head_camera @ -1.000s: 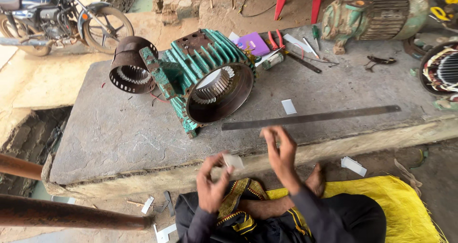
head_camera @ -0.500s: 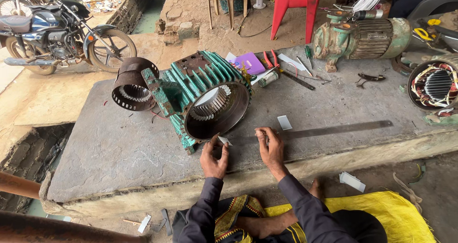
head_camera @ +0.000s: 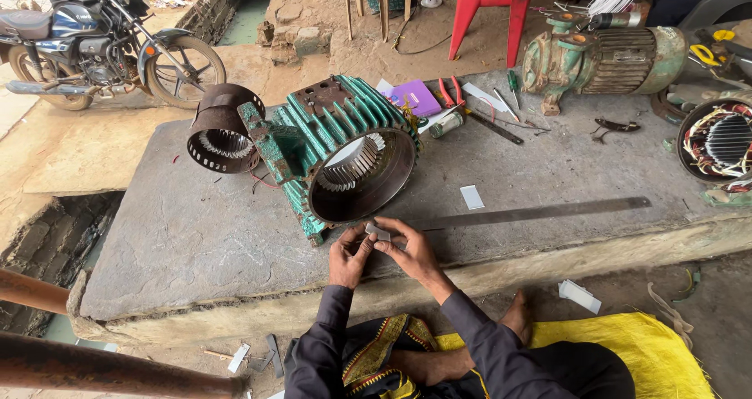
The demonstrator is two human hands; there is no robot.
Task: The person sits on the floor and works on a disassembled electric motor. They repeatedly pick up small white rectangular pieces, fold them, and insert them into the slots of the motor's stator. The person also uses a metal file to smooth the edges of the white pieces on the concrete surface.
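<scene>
My left hand (head_camera: 349, 256) and my right hand (head_camera: 407, 250) meet over the front edge of a stone slab (head_camera: 196, 242). Together they pinch a small pale folded paper strip (head_camera: 377, 232). Just beyond my fingers lies a green finned motor housing (head_camera: 337, 144) on its side, its open slotted bore facing me. A long steel ruler (head_camera: 540, 211) lies flat to the right of my right hand.
A dark round stator ring (head_camera: 221, 129) sits left of the housing. Pliers, screwdrivers and a purple pad (head_camera: 417, 97) lie behind. A green pump motor (head_camera: 603, 58) and a wound stator (head_camera: 717, 140) stand at the right. A motorcycle (head_camera: 94, 43) is parked far left.
Both hands rose from my lap to the slab's edge and closed together on the paper strip near the housing's mouth. The view moved closer to the slab.
</scene>
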